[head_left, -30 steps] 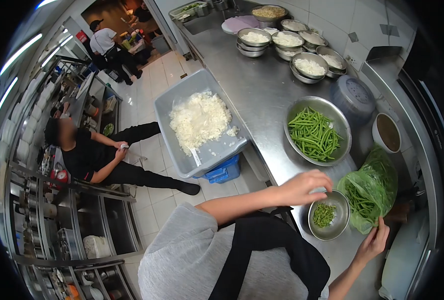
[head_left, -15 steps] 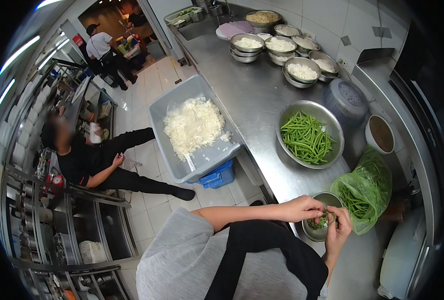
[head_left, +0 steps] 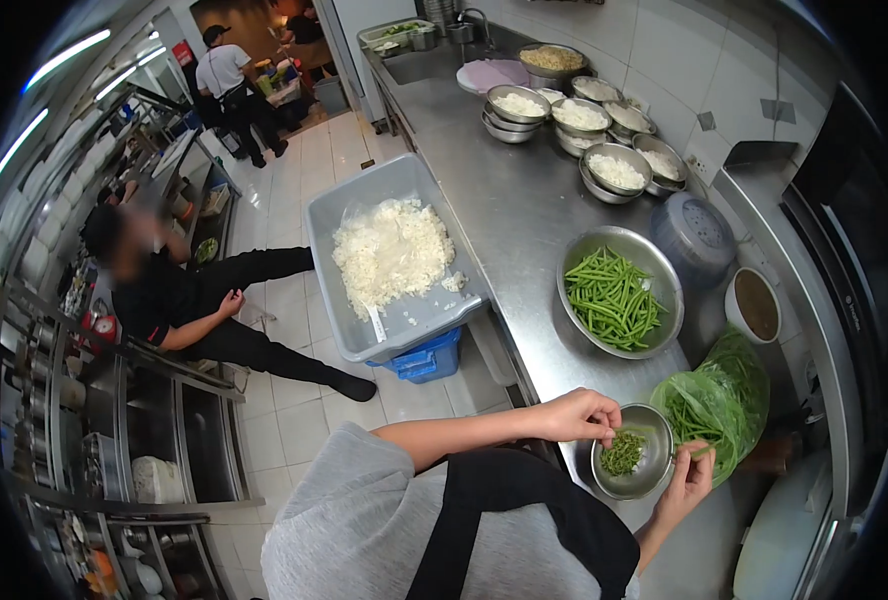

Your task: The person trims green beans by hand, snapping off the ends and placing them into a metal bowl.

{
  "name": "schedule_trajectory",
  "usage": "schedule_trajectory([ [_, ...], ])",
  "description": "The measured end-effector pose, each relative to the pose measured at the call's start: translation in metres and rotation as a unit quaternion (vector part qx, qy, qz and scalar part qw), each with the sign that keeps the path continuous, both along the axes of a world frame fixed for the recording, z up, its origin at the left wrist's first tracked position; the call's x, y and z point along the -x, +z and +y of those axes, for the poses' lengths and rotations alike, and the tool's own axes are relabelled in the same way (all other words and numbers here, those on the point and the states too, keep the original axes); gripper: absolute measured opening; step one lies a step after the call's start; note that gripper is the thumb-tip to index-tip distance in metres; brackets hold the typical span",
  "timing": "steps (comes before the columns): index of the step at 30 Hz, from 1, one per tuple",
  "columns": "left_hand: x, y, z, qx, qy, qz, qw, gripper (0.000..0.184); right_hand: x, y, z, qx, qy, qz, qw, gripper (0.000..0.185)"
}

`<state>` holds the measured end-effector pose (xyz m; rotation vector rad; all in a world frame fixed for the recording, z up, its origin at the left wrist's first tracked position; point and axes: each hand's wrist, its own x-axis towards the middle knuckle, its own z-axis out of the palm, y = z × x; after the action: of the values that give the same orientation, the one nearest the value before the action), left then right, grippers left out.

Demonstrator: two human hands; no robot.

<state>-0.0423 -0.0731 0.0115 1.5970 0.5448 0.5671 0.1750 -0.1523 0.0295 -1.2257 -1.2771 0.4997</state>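
Note:
A small steel bowl on the counter has a heap of green bean trimmings in it. My left hand is at the bowl's left rim, its fingers pinched and pointing down; whatever may be between them is too small to name. On the bowl's right side, my right hand pinches a green bean near the open bag. That green plastic bag holds more untrimmed-looking beans. Farther along stands a large steel bowl filled with long green beans.
A grey tub of white cooked rice stands left of the steel counter. Bowls of rice are stacked at the back. A brown-filled bowl sits by the wall. A seated person is at left; others stand farther away.
My hands were together over the small bowl; now they are apart, left at one rim and right beside the other. The seated person's raised arm has moved toward the head.

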Motion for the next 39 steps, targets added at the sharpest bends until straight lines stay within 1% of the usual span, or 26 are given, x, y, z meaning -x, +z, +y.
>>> schedule_trajectory([
  [2,0.001,-0.008,-0.003,0.06,0.033,-0.044,0.997,0.012,0.0,-0.005,-0.002,-0.02,-0.006,0.011,1.0,0.006],
  [4,0.0,-0.01,-0.007,0.057,0.045,-0.056,0.996,0.013,0.009,-0.005,-0.009,0.063,-0.045,0.157,0.985,0.011],
  [5,0.0,-0.008,-0.01,0.059,0.042,-0.047,0.996,0.013,0.009,-0.008,-0.012,0.062,-0.043,0.16,0.984,0.011],
  [7,-0.002,-0.005,-0.017,0.06,0.041,-0.035,0.997,0.014,0.008,-0.017,-0.019,0.101,0.017,0.171,0.98,0.009],
  [8,-0.005,-0.004,-0.02,0.047,0.033,-0.012,0.998,0.015,0.004,-0.026,-0.023,0.099,0.02,0.173,0.98,0.009],
  [10,-0.01,-0.005,-0.027,0.01,0.029,0.012,0.999,0.017,-0.008,-0.041,-0.028,0.089,0.091,0.181,0.975,0.007],
  [11,-0.012,-0.004,-0.031,-0.006,0.033,0.028,0.999,0.016,-0.003,-0.039,-0.031,0.104,0.046,0.197,0.974,0.012],
  [12,-0.014,0.0,-0.036,-0.019,0.038,0.044,0.998,0.016,0.009,-0.026,-0.032,0.102,0.052,0.196,0.974,0.012],
  [13,-0.013,0.006,-0.04,-0.029,0.036,0.072,0.996,0.014,0.022,-0.01,-0.029,0.038,0.003,0.08,0.996,0.016],
  [14,-0.013,0.007,-0.042,-0.029,0.041,0.074,0.996,0.014,0.03,0.005,-0.025,-0.025,-0.046,-0.036,0.998,0.019],
  [15,-0.012,0.007,-0.045,-0.025,0.036,0.079,0.996,0.014,0.03,0.015,-0.022,-0.034,-0.004,-0.098,0.995,0.022],
  [16,-0.011,0.007,-0.049,-0.02,0.029,0.086,0.996,0.013,0.023,0.015,-0.019,-0.029,0.0,-0.094,0.995,0.022],
  [17,-0.007,0.015,-0.051,-0.025,0.024,0.104,0.994,0.013,0.014,0.012,-0.015,0.023,0.117,-0.133,0.984,0.019],
  [18,-0.003,0.014,-0.052,-0.02,0.023,0.108,0.994,0.013,0.01,0.012,-0.013,0.074,0.23,-0.171,0.955,0.016],
  [19,-0.002,0.014,-0.053,-0.015,0.041,0.098,0.994,0.013,0.011,0.013,-0.014,0.09,0.229,-0.16,0.956,0.011],
  [21,-0.002,0.012,-0.052,-0.012,0.064,0.084,0.994,0.013,0.006,0.015,-0.015,0.093,0.227,-0.17,0.954,0.01],
  [26,-0.016,0.021,-0.05,-0.036,0.032,0.08,0.996,0.012,-0.012,0.011,-0.031,0.102,0.194,-0.173,0.96,0.01],
  [28,-0.024,0.027,-0.045,-0.07,0.011,0.093,0.993,0.012,-0.024,0.006,-0.036,0.144,0.167,-0.125,0.967,0.009],
  [29,-0.027,0.028,-0.043,-0.094,-0.002,0.099,0.991,0.013,-0.028,0.002,-0.038,0.143,0.16,-0.126,0.969,0.009],
  [31,-0.032,0.032,-0.04,-0.089,-0.033,0.097,0.991,0.012,-0.036,-0.007,-0.044,0.138,0.14,-0.049,0.979,0.008],
  [32,-0.035,0.032,-0.04,-0.084,-0.059,0.098,0.99,0.012,-0.039,-0.009,-0.047,0.14,0.134,-0.049,0.98,0.008],
  [33,-0.039,0.03,-0.041,-0.083,-0.066,0.097,0.99,0.012,-0.041,-0.011,-0.049,0.139,0.129,-0.026,0.981,0.007],
  [34,-0.043,0.026,-0.042,-0.083,-0.101,0.083,0.988,0.012,-0.042,-0.011,-0.052,0.137,0.125,-0.004,0.983,0.006],
  [35,-0.048,0.023,-0.043,-0.083,-0.136,0.068,0.985,0.011,-0.043,-0.009,-0.055,0.136,0.118,-0.003,0.984,0.006],
  [38,-0.056,0.018,-0.043,-0.067,-0.145,0.049,0.986,0.013,-0.044,-0.001,-0.062,0.137,0.108,0.016,0.985,0.007],
  [39,-0.058,0.017,-0.04,-0.1,-0.149,0.068,0.981,0.015,-0.044,-0.001,-0.065,0.131,0.101,0.002,0.986,0.007],
])
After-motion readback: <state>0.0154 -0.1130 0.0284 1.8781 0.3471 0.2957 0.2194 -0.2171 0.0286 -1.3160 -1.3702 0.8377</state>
